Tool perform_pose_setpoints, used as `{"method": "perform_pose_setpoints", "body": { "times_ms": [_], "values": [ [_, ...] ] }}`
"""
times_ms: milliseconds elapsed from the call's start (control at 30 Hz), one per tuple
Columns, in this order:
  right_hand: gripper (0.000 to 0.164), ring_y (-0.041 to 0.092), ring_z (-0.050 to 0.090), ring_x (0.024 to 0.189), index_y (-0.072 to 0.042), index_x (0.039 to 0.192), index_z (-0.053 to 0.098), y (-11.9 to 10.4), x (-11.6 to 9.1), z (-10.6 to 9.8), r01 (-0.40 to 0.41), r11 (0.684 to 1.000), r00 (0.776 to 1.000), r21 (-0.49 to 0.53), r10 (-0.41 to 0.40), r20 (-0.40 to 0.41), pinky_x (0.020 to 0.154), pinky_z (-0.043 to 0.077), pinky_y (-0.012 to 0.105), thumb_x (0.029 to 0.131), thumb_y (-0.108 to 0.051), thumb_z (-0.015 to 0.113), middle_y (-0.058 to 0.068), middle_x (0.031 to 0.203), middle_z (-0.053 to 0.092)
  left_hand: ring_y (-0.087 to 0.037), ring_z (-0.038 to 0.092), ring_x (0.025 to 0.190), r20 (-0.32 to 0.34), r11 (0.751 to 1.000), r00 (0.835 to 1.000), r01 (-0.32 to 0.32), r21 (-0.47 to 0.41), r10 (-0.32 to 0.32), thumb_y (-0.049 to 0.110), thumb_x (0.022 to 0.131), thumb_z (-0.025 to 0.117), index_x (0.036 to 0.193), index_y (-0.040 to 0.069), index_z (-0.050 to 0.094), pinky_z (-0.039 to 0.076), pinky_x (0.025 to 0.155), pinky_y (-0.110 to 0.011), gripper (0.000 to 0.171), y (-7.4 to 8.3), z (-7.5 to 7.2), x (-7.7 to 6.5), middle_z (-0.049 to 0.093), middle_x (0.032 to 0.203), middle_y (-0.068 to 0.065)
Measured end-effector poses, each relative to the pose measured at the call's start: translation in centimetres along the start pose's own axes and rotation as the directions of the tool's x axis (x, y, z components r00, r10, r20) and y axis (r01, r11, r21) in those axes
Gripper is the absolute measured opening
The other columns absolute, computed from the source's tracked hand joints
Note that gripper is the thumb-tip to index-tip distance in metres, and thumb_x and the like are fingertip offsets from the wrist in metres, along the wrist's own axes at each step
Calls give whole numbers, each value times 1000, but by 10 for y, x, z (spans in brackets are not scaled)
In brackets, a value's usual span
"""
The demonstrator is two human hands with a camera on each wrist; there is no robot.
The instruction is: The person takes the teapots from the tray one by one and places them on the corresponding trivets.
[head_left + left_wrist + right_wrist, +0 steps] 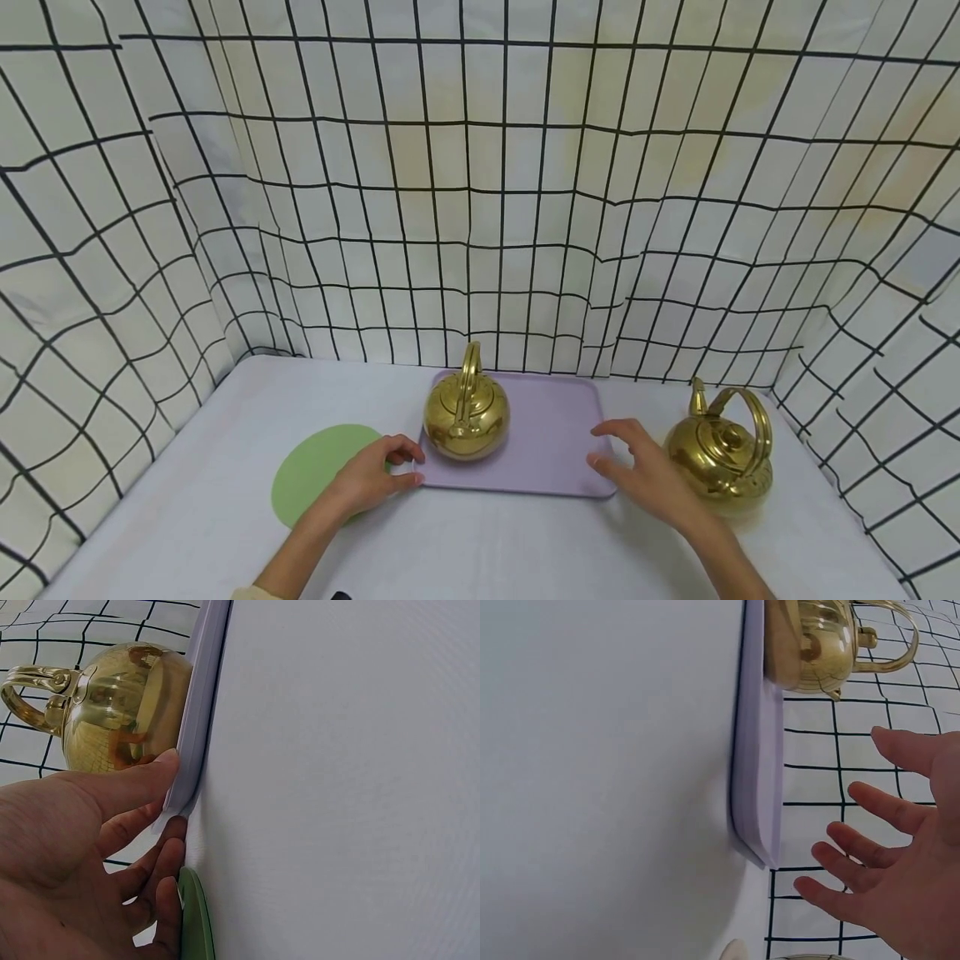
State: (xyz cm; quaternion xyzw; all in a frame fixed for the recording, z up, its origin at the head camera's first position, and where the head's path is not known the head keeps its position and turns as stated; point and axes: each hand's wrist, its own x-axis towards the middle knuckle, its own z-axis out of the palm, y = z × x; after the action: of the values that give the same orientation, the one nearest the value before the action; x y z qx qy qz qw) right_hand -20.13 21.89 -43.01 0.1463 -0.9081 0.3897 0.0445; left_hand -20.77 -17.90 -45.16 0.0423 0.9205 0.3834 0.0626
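A brass teapot (465, 421) stands upright on the left part of a lilac tray (551, 433), its arched handle on top. My left hand (378, 475) is at the tray's front left corner, thumb and fingers bent around the rim; in the left wrist view the thumb tip lies against the tray edge (196, 727). My right hand (645, 471) hovers by the tray's right edge with fingers spread and nothing in them. A second brass teapot (720, 454) stands on the table just right of that hand.
A round green mat (311, 467) lies left of the tray, partly under my left forearm in the head view. White cloth covers the table (480, 550). Black-gridded white sheets (517, 183) enclose it at the back and both sides. A small dark object (341, 595) shows at the front edge.
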Motion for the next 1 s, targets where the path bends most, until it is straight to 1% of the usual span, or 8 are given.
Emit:
{"method": "perform_pose_setpoints", "body": {
  "times_ms": [167,433,700,833,1000],
  "values": [
    [41,43,54,139,-9,128,66,2,0,6,-34,999,998,0,34,44,117,41,63,96,-33,75,15,139,60,-19,63,109,-1,1000,1000,-4,4,4,17,84,85,104,21,72,52,102,-50,25,0,-1,0,70,111,0],
    [41,47,52,139,-9,127,66,2,0,14,-71,997,994,1,71,87,118,39,65,96,-34,75,19,141,58,-18,63,107,3,1000,1000,-6,8,6,16,85,85,103,20,72,52,100,-46,23,-1,-1,0,71,109,0],
    [38,44,56,135,-8,124,67,3,2,20,-39,999,994,-16,41,101,118,40,63,95,-31,76,16,132,62,-17,63,108,6,1000,1000,-13,12,13,16,85,85,104,20,72,52,100,-46,24,-1,0,1,71,109,2],
    [38,43,55,136,-8,123,68,3,2,22,-41,999,993,-12,42,114,118,40,63,94,-31,77,16,132,62,-18,64,108,4,1000,1000,-8,10,8,16,85,85,105,20,72,52,101,-47,24,-1,0,1,71,110,2],
    [37,42,54,137,-8,121,68,4,3,26,-41,999,993,-18,43,110,119,39,61,94,-30,77,16,133,61,-18,64,109,4,1000,1000,-5,8,5,16,85,85,105,20,72,52,101,-48,23,0,0,0,71,110,2]
  ]
}}
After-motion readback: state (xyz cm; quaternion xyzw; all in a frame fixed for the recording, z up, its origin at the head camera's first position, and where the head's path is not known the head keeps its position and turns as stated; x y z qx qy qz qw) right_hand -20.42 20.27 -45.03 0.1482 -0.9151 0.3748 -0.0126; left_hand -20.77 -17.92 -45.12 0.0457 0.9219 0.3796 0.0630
